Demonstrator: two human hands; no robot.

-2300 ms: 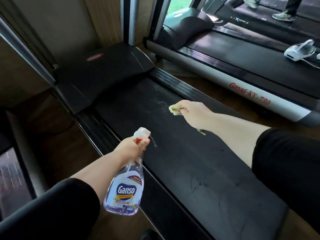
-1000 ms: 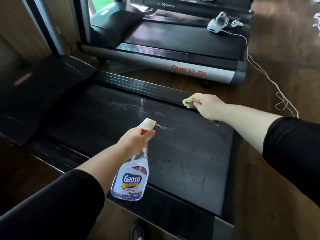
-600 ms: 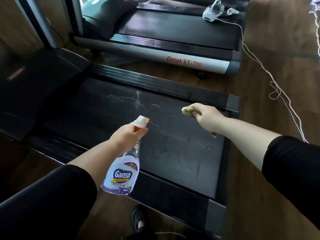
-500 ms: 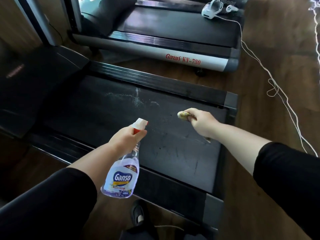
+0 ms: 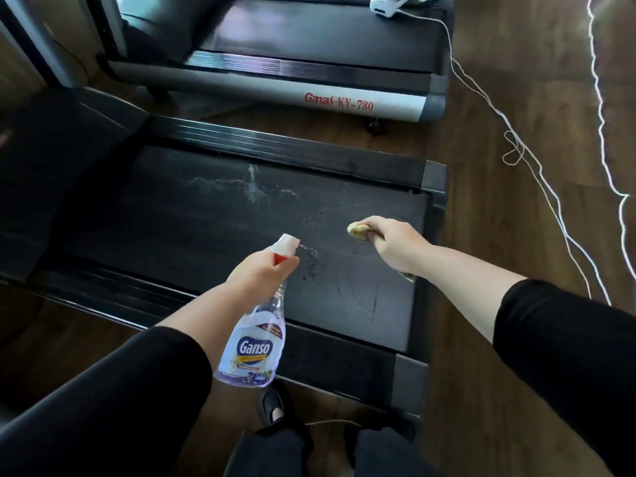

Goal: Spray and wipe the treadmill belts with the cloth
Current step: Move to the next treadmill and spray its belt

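A black treadmill belt (image 5: 192, 222) runs across the middle of the view, with pale spray marks (image 5: 253, 189) on it. My left hand (image 5: 258, 270) grips a clear Ganso spray bottle (image 5: 254, 339) by its red and white trigger head, nozzle aimed at the belt, a fine jet at its tip. My right hand (image 5: 392, 244) holds a bunched yellow-green cloth (image 5: 358, 230) just above the rear end of the belt.
A second treadmill (image 5: 309, 94) marked KY-730 stands beyond, with a white handheld device (image 5: 387, 1) on its belt. White cords (image 5: 516, 149) trail over the wooden floor on the right. My shoe (image 5: 272, 404) is beside the near side rail.
My view and both hands have shifted along the belt toward its rear end. The right hand with the cloth has dropped closer to the belt. More spray marks show on it.
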